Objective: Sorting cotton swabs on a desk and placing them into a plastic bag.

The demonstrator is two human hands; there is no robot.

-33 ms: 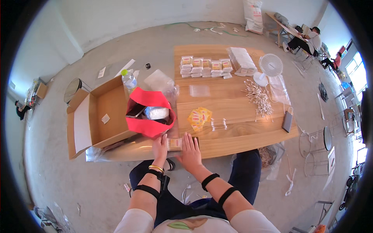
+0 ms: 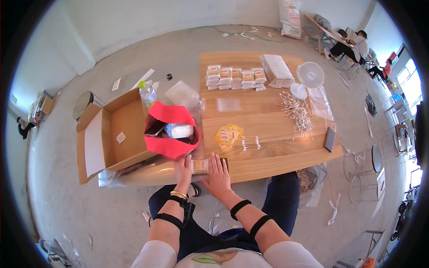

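Note:
A small clear pack of cotton swabs [image 2: 199, 166] lies at the table's front edge between my hands. My left hand [image 2: 182, 172] rests against its left end, fingers stretched forward and close together; its thumb is hard to see. My right hand [image 2: 218, 175] lies flat over the pack's right end, fingers extended and thumb apart. Part of a dark object shows beside my right fingertips, too covered to name. Just beyond my hands are yellow printed cards [image 2: 229, 137] and a short row of loose cotton swabs [image 2: 250, 143]. A red bag [image 2: 172, 149] stands open beyond my left hand.
An open cardboard box [image 2: 120, 120] and a bottle [image 2: 147, 91] stand left. Stacked swab packs [image 2: 236, 77], a white packaged bundle [image 2: 277, 70], a small fan [image 2: 309, 75], a swab heap [image 2: 297, 111] and a grey power bank [image 2: 330, 139] occupy the table's far and right parts. People sit far off.

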